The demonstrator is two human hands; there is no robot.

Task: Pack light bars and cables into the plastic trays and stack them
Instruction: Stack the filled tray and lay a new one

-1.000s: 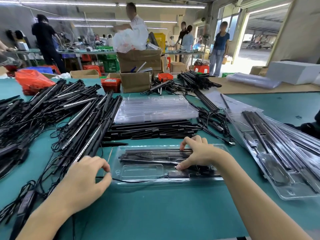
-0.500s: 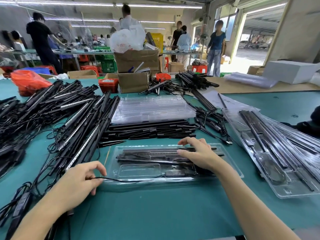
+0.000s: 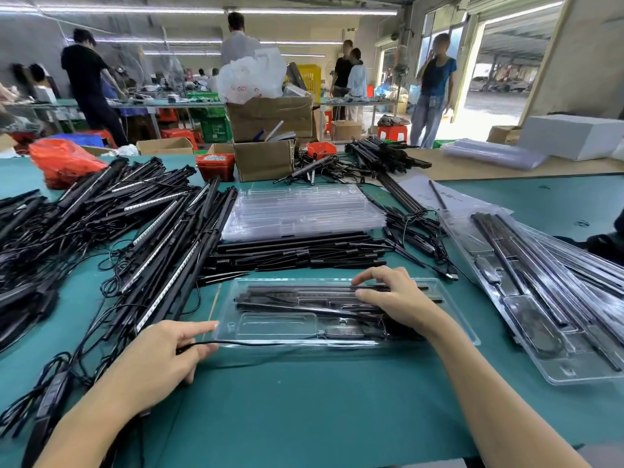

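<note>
— So, where is the tray (image 3: pixel 341 319) being packed?
— Right in front of the person, flat on the green desk (image 3: pixel 304 407), with black light bars (image 3: pixel 304 295) lying lengthwise in its grooves and a cable (image 3: pixel 256 343) running out over its left edge.
— And the left hand (image 3: pixel 158 359)?
— Just beside the tray's left end. Its grip is closed on that cable, thumb and fingers pinching the black lead, with the forefinger reaching toward the tray's rim.
— The right hand (image 3: pixel 395 298)?
— On top of the tray's right half. The fingers are curled over the bars, fingertips pressing on them; I cannot tell whether the grip truly closes round one.
— What else is on the desk?
— A stack of empty clear trays (image 3: pixel 304 211) lies behind, with a row of loose bars (image 3: pixel 297 255) between it and the tray in work. A big heap of bars with tangled leads (image 3: pixel 111 224) fills the left side. On the right, filled trays (image 3: pixel 553 298) lie overlapping, tilted across each other.
— Farther off?
— Cardboard boxes (image 3: pixel 266 140) at the desk's far edge, and several people standing in the workshop.
</note>
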